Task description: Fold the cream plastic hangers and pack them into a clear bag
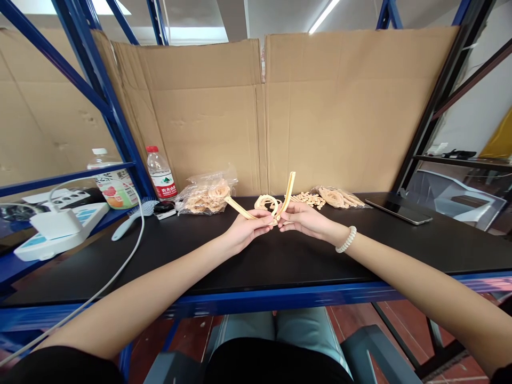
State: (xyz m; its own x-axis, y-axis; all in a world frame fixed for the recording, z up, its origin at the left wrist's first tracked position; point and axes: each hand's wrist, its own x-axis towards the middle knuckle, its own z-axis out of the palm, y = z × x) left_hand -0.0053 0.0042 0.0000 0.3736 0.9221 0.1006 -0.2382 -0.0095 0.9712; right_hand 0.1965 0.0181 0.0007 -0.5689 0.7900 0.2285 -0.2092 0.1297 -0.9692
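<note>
Strip (pixel 288 191), pale yellow, flat and narrow, is up in both hands over the black surface (pixel 280 266), roughly in the middle. One end angles out past the left hand (pixel 247 230), the other pokes upward by the right hand (pixel 304 218), and the bit between the fingertips is all bunched up. As for the grip, the fingers on each side are pinched onto it. A pale coil (pixel 262 200) shows just behind the hands, though it's honestly hard to tell if it's part of the same piece.

Container-wise: a clear, crinkly plastic bag (pixel 202 201) sits left of the hands with a bunch of pale coils in it. Off to the right there's a second bag (pixel 340 196), flatter, also with pale coiled stuff inside, next to a loose pile of little pale pieces (pixel 310 199). A clear red-capped bottle (pixel 162 178) stands near the cardboard, and further left is a bigger white-capped jug (pixel 117 188) with fruit on its label, contents mostly hidden.
</note>
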